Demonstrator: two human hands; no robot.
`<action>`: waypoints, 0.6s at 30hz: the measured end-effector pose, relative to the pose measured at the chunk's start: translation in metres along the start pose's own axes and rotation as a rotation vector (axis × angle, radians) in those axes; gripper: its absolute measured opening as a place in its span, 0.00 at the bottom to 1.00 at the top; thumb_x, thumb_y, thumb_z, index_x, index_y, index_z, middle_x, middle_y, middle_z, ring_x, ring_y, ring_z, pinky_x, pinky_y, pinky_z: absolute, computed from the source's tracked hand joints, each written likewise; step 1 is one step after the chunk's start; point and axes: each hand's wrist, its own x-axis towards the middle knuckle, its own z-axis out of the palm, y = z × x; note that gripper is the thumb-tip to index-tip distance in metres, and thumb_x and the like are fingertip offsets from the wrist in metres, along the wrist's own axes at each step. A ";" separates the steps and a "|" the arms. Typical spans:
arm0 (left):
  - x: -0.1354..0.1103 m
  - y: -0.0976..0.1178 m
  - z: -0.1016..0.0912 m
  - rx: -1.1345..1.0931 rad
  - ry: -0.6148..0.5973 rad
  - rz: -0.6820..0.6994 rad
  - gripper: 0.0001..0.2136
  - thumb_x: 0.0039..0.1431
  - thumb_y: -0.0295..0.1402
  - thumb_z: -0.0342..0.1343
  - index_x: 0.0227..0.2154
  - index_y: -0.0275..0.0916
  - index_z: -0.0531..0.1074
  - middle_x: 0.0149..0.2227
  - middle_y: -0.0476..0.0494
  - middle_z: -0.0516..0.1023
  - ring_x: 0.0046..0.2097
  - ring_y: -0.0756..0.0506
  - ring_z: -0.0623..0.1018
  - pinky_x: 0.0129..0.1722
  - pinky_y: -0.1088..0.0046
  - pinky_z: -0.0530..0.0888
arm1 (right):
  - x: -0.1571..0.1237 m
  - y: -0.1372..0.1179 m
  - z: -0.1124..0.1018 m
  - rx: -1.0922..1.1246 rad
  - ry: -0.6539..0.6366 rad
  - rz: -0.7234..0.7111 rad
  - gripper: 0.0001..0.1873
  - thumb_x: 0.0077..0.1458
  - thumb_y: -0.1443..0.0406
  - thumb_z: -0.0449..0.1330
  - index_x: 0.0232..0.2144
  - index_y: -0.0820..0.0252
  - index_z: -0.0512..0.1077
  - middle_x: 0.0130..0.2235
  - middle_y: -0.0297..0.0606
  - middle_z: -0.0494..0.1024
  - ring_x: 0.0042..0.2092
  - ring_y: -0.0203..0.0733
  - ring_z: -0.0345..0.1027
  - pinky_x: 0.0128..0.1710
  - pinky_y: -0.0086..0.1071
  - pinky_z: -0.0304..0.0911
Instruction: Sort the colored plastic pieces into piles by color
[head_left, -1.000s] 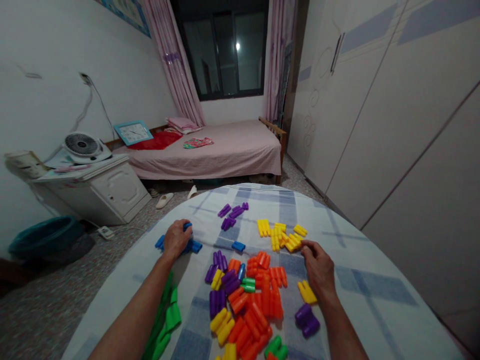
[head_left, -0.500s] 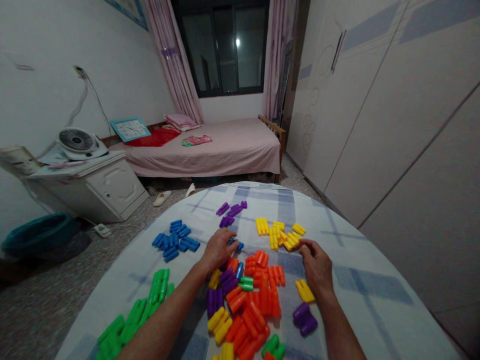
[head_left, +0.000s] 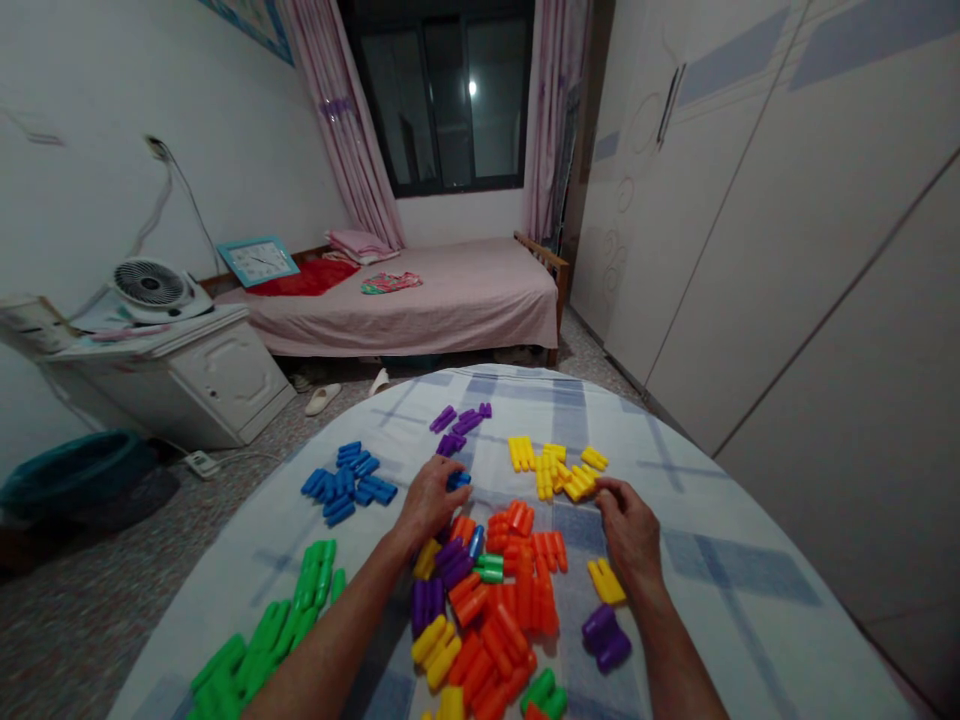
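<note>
My left hand (head_left: 433, 497) is closed around a blue plastic block (head_left: 459, 481), just above the mixed heap. Near its knuckles lie purple blocks (head_left: 450, 443), and a group of blue blocks (head_left: 345, 487) is to its left. The fingers of my right hand (head_left: 630, 525) are curled, with the tips pinched at the edge of a yellow block (head_left: 582, 483) in the yellow group. Between my arms spreads a heap of orange blocks (head_left: 510, 635) mixed with purple, yellow, green and blue ones. A loose yellow block (head_left: 606, 581) and a purple block (head_left: 606, 637) lie beside my right wrist.
Green blocks (head_left: 262, 640) lie at the left, partly behind my left forearm. A checked cloth (head_left: 735, 540) covers the round table. Beyond it stand a bed (head_left: 450, 310), a cabinet with a fan (head_left: 154, 285) on it, and a wardrobe (head_left: 750, 250) at the right.
My left hand has drawn the blue block slightly to the left, away from the heap. My right hand stays at the yellow group, and the view has shifted a little.
</note>
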 end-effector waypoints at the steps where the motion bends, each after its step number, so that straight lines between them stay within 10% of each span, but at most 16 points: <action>1: -0.001 -0.005 -0.005 -0.001 0.025 -0.015 0.13 0.52 0.34 0.55 0.42 0.38 0.73 0.40 0.44 0.72 0.43 0.46 0.73 0.46 0.70 0.69 | 0.000 0.000 0.000 -0.003 0.002 -0.002 0.19 0.49 0.56 0.50 0.38 0.57 0.74 0.37 0.40 0.78 0.38 0.45 0.70 0.40 0.35 0.61; 11: -0.015 -0.066 -0.055 0.444 0.187 -0.225 0.17 0.57 0.37 0.49 0.45 0.36 0.73 0.44 0.38 0.72 0.46 0.41 0.72 0.48 0.67 0.67 | 0.000 -0.002 0.000 -0.005 -0.003 -0.002 0.20 0.48 0.55 0.51 0.38 0.58 0.74 0.38 0.40 0.78 0.39 0.45 0.70 0.41 0.36 0.61; 18: -0.026 -0.056 -0.049 0.457 0.197 -0.198 0.16 0.58 0.37 0.47 0.44 0.36 0.73 0.46 0.37 0.73 0.48 0.40 0.71 0.50 0.65 0.66 | 0.000 -0.002 0.000 0.003 -0.002 0.000 0.19 0.48 0.55 0.51 0.38 0.58 0.74 0.37 0.41 0.78 0.39 0.45 0.71 0.40 0.36 0.61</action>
